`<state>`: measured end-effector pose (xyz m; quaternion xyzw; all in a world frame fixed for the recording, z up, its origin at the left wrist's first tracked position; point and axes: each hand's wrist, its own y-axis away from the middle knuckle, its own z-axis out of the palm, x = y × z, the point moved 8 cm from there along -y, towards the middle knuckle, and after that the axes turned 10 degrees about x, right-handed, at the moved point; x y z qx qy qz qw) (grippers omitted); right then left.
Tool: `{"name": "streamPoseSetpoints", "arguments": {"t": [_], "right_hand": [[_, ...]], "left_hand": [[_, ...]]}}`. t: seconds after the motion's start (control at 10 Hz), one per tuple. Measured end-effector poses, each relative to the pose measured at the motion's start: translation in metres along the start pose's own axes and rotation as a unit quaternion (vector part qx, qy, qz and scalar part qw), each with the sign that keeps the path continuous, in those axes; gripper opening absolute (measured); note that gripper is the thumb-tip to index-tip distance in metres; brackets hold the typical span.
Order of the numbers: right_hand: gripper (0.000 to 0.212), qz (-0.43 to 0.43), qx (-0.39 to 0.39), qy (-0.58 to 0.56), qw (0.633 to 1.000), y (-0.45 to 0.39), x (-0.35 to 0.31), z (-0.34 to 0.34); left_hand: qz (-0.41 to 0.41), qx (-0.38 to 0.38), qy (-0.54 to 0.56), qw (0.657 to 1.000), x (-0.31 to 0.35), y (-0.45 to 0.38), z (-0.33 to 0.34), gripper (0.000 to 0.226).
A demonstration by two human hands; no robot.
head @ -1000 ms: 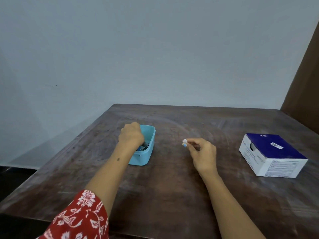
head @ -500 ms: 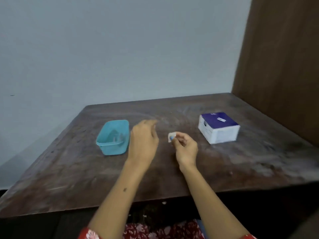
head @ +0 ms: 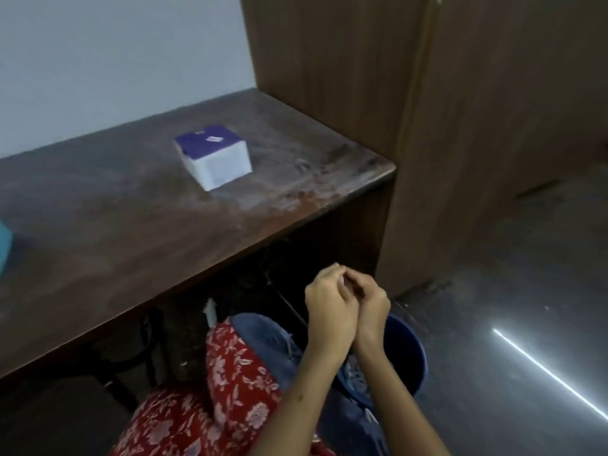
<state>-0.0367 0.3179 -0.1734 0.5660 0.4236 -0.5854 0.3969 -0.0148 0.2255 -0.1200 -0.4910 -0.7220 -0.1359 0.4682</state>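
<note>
Left hand and right hand meet fingertip to fingertip, all fingers curled inward; anything pinched between them is hidden, so its long axis and heading cannot be told; both hands hover off the near edge of the table, above a dark blue bucket that stands upright on the floor, mouth upward, partly covered by the right forearm; a red floral garment lies just left; well apart on the table sits a white box with a purple top; a teal container shows at the left edge.
</note>
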Motion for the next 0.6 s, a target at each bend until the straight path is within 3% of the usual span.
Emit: {"name": "streamPoseSetpoints", "arguments": {"t": [0.1, 0.2, 0.4, 0.5, 0.6], "right_hand": [[0.017, 0.012, 0.026, 0.159, 0.987, -0.017, 0.057, -0.044], [0.015, 0.030, 0.003, 0.306, 0.952, -0.030, 0.107, -0.062], [0.015, 0.057, -0.058, 0.538, 0.839, -0.051, 0.178, -0.074], [0.020, 0.087, -0.071, 0.557, 0.823, -0.057, 0.194, -0.075], [0.028, 0.100, -0.038, 0.548, 0.829, -0.061, 0.198, -0.078]], "left_hand": [[-0.135, -0.152, -0.036, 0.978, -0.041, 0.020, 0.078, 0.026], [-0.203, -0.245, -0.072, 0.945, -0.069, 0.034, 0.125, 0.027], [-0.230, -0.314, -0.128, 0.912, -0.098, 0.047, 0.173, 0.033], [-0.220, -0.328, -0.141, 0.908, -0.105, 0.043, 0.179, 0.029], [-0.217, -0.329, -0.138, 0.909, -0.109, 0.038, 0.181, 0.025]]}}
